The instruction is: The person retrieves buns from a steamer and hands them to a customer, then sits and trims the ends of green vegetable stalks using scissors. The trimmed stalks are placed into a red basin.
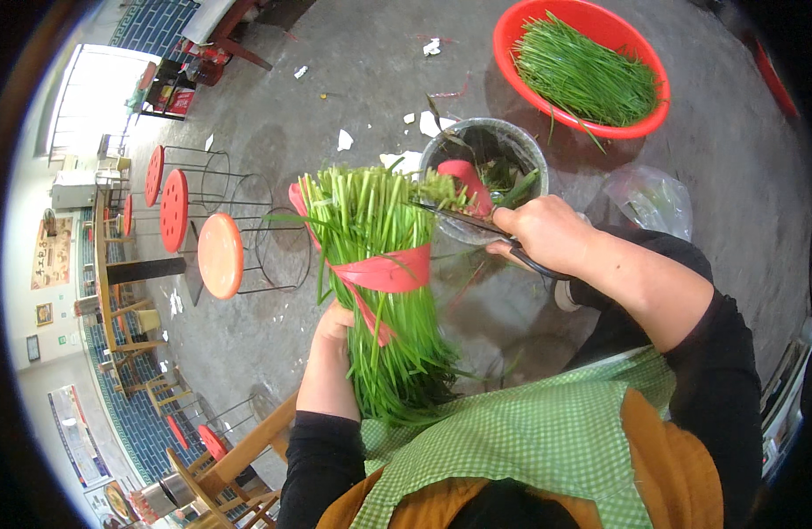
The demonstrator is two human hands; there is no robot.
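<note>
A thick bundle of green garlic chives [406,324], tied with a pink band [396,270], is held upright in my left hand [336,324], whose fingers are mostly hidden behind the leaves. My right hand [545,235] grips black-handled scissors [468,218]. Their blades reach the cut stem ends at the bundle's upper right, where loose trimmings hang. Just beyond the blades stands a lined bucket [541,155] with plant scraps and a pink strip [468,182] in it.
A red basin [505,56] of chives sits on the floor at upper right, with a clear plastic bag [654,198] below it. Red stools [174,211] and an orange stool [220,256] appear at left. White scraps [345,140] litter the floor. A wooden chair [257,440] is at lower left.
</note>
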